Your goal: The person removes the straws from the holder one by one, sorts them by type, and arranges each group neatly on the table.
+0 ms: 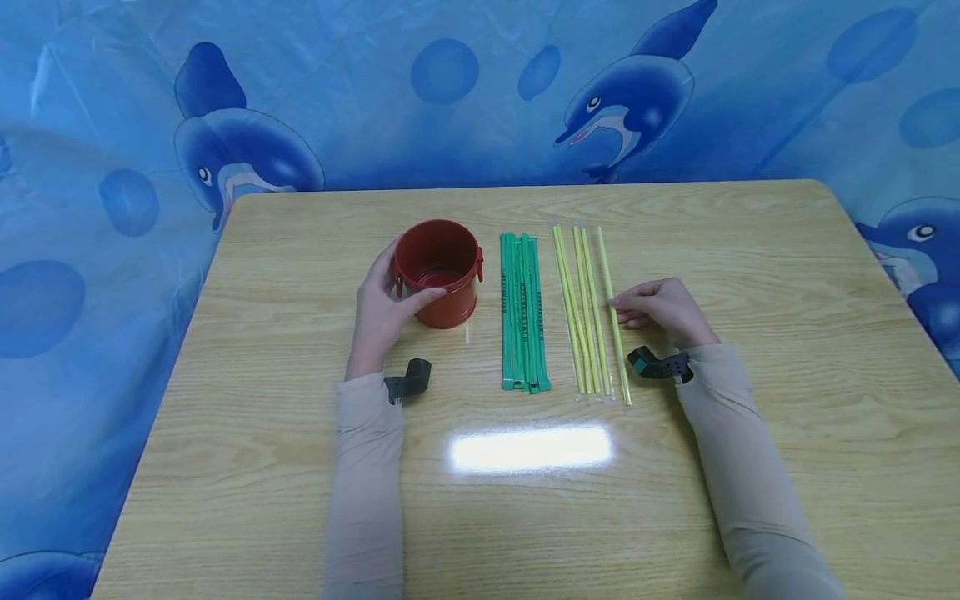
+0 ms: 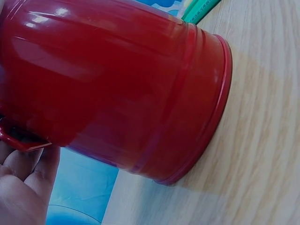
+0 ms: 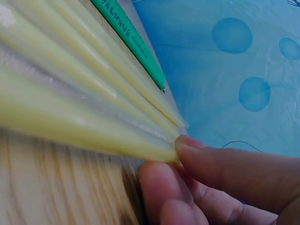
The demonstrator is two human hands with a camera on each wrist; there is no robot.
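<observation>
A red bucket (image 1: 450, 308) with small side handles is at the table's middle left. My left hand (image 1: 381, 312) grips it from the left, thumb at the front of the rim and the other fingers round the far side. In the left wrist view the bucket (image 2: 112, 84) fills most of the picture, its base close to the wood. Over on the right, my right hand (image 1: 660, 308) pinches the rightmost yellow straw (image 1: 618, 350) between thumb and fingers. Several other yellow straws (image 1: 576, 312) in clear wrapping lie just left of it, roughly parallel.
Several green strips with dark printing (image 1: 525, 312) lie side by side between the bucket and the straws. The wooden table (image 1: 247, 400) ends at the back against a blue dolphin-print cloth (image 1: 480, 108). A bright light reflection shows on the tabletop in front.
</observation>
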